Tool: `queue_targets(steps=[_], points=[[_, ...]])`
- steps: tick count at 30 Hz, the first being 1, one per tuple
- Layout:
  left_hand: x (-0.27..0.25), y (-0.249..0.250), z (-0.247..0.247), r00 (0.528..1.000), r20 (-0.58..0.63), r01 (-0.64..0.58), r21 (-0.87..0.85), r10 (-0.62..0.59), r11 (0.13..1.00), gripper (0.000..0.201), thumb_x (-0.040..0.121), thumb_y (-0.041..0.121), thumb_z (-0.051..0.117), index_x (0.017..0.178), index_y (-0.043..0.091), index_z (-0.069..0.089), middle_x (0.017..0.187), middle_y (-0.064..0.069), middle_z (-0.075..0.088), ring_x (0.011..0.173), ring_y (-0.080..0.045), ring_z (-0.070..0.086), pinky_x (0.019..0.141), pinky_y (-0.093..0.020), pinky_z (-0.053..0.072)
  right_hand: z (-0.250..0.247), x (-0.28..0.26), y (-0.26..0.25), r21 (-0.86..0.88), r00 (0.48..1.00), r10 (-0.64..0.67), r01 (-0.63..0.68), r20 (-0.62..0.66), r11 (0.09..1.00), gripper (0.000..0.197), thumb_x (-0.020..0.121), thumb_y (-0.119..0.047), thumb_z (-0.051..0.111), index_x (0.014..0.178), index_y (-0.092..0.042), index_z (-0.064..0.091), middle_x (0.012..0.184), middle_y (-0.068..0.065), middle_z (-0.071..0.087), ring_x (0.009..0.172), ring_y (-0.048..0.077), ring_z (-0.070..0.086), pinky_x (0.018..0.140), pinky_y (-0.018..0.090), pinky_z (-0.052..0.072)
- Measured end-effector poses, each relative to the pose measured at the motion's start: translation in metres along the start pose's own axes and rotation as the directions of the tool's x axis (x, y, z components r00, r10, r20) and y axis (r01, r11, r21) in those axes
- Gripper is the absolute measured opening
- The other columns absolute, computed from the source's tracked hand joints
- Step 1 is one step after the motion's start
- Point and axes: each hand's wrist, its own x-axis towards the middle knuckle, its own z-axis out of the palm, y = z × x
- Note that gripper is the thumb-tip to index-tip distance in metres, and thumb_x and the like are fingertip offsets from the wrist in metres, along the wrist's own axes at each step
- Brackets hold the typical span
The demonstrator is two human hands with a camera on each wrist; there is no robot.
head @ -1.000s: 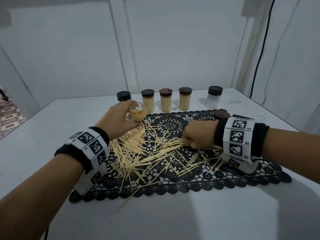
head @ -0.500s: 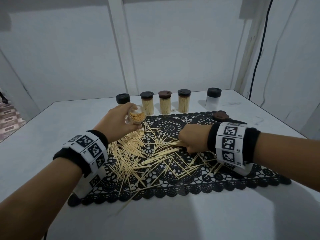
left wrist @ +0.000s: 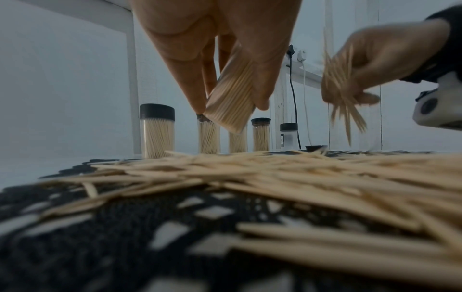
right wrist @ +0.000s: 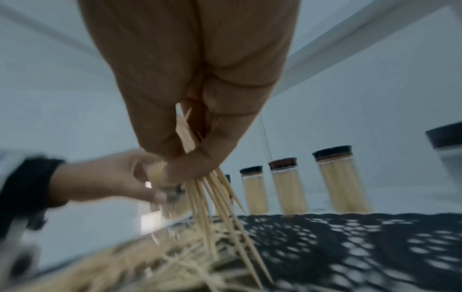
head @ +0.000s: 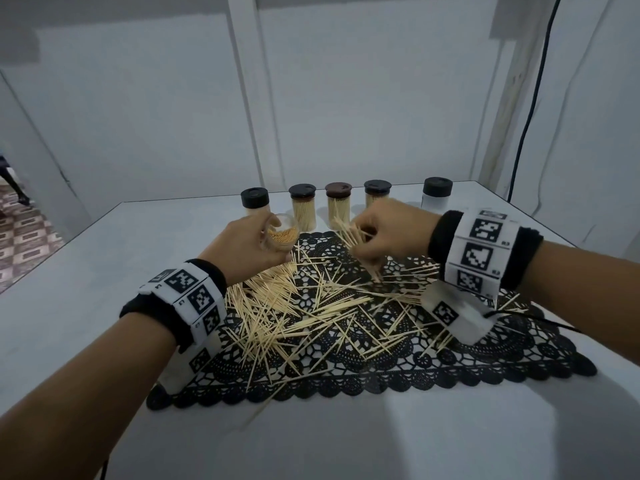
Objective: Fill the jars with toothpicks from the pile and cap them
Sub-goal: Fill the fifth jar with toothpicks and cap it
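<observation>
My left hand (head: 249,244) grips a clear open jar (head: 282,233) nearly full of toothpicks, tilted with its mouth toward me; the same jar (left wrist: 231,102) shows between the fingers in the left wrist view. My right hand (head: 384,237) pinches a bunch of toothpicks (head: 349,232) lifted above the mat, just right of the jar; the bunch (right wrist: 215,195) hangs from the fingers. The loose pile (head: 294,306) lies spread on the black lace mat (head: 485,358).
Several capped jars filled with toothpicks (head: 337,207) stand in a row behind the mat, with a black-capped empty jar (head: 437,194) at the right end. A wall and a black cable (head: 530,109) rise behind the white table (head: 346,438).
My right hand has risen from the pile with a bunch of toothpicks and moved left and back toward the jar. My left hand has lifted the jar slightly.
</observation>
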Motion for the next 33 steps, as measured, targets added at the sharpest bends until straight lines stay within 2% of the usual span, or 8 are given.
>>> queue_targets(steps=[3,6,9,13,21,26,30,33], points=[[0.0,0.001,0.0,0.999,0.035,0.015,0.02,-0.016,1.0,0.054,0.076,0.037,0.075,0.119,0.015,0.051,0.117,-0.003,0.059,0.097,-0.012,0.049,0.079,-0.022,0.034,-0.008,0.007,-0.013,0.289,0.996,-0.047,0.068,-0.078,0.955,0.011,0.086,-0.006,0.061,0.076,-0.003,0.062,0.054,-0.005,0.063,0.045,0.0,0.057,0.048,0.011,0.046],[0.0,0.002,-0.001,0.997,0.065,0.031,0.024,-0.033,0.999,0.057,0.076,0.039,0.074,0.122,0.016,0.05,0.116,-0.004,0.059,0.098,-0.013,0.051,0.079,-0.022,0.035,-0.015,0.016,-0.029,0.563,0.983,-0.038,0.134,-0.179,0.815,0.007,0.086,0.001,0.059,0.086,0.008,0.061,0.058,0.005,0.064,0.047,0.007,0.061,0.051,0.015,0.052],[-0.001,0.006,-0.002,0.996,0.083,0.038,0.047,-0.041,0.998,0.057,0.076,0.04,0.074,0.122,0.016,0.051,0.109,-0.002,0.059,0.095,-0.013,0.052,0.076,-0.02,0.035,-0.018,0.026,-0.045,0.659,0.959,-0.026,0.213,-0.282,0.721,0.006,0.086,0.004,0.058,0.086,0.009,0.06,0.065,0.014,0.06,0.048,0.009,0.061,0.052,0.017,0.053],[-0.003,0.009,-0.002,0.994,0.098,0.03,0.059,-0.036,0.998,0.056,0.075,0.043,0.073,0.119,0.017,0.052,0.097,0.002,0.056,0.09,-0.013,0.053,0.073,-0.02,0.035,-0.01,0.04,-0.053,0.73,0.957,0.004,0.218,-0.29,0.648,0.011,0.086,0.005,0.058,0.075,0.003,0.058,0.06,0.011,0.06,0.047,0.009,0.06,0.05,0.017,0.052],[-0.003,0.012,-0.002,0.996,0.091,0.012,0.046,-0.016,0.999,0.058,0.073,0.044,0.074,0.12,0.017,0.052,0.099,0.002,0.057,0.092,-0.014,0.054,0.076,-0.022,0.037,0.006,0.055,-0.043,0.742,0.948,0.1,0.167,-0.301,0.649,0.008,0.087,0.006,0.055,0.08,0.006,0.059,0.059,0.011,0.059,0.047,0.011,0.06,0.052,0.019,0.054],[-0.005,0.012,-0.004,0.996,0.089,-0.001,0.03,-0.002,1.0,0.055,0.073,0.048,0.073,0.114,0.015,0.055,0.095,-0.001,0.062,0.089,-0.017,0.058,0.076,-0.026,0.045,0.02,0.052,-0.045,0.612,0.951,-0.004,0.201,-0.308,0.765,0.008,0.088,0.002,0.055,0.087,0.009,0.06,0.061,0.009,0.062,0.051,0.013,0.061,0.056,0.022,0.055],[-0.006,0.014,-0.003,0.995,0.096,0.001,0.039,-0.004,0.999,0.045,0.072,0.047,0.073,0.102,0.017,0.057,0.084,0.005,0.059,0.078,-0.01,0.055,0.068,-0.021,0.043,0.03,0.052,-0.043,0.245,0.925,-0.103,0.203,-0.366,0.948,0.027,0.084,-0.011,0.061,0.06,-0.019,0.052,0.055,-0.008,0.055,0.051,0.003,0.051,0.052,0.011,0.041],[-0.005,0.014,-0.002,0.996,0.087,0.011,0.053,-0.016,0.999,0.037,0.073,0.046,0.074,0.091,0.022,0.052,0.075,0.013,0.052,0.069,0.0,0.047,0.057,-0.013,0.035,0.033,0.051,-0.043,0.192,0.939,-0.126,0.194,-0.319,0.962,0.032,0.084,-0.015,0.063,0.058,-0.027,0.049,0.056,-0.009,0.051,0.052,0.001,0.045,0.05,0.011,0.035]])
